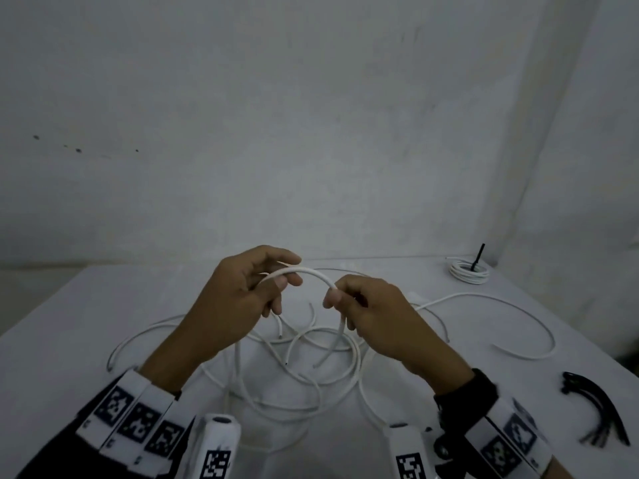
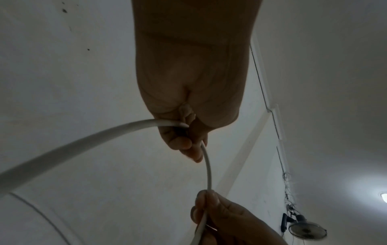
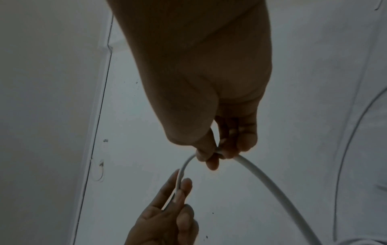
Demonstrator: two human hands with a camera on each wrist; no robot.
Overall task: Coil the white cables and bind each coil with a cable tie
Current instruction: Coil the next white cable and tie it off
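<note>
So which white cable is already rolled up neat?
The small white cable coil at the table's far right corner, with a black cable tie sticking up from it; the other white cables lie loose.

No readable text; only black-and-white coded squares on the wristbands

White cable arcs between both hands, tails dropping into loose tangled cables on table. One bound coil far right. Black cable ties bundled near right.
</note>
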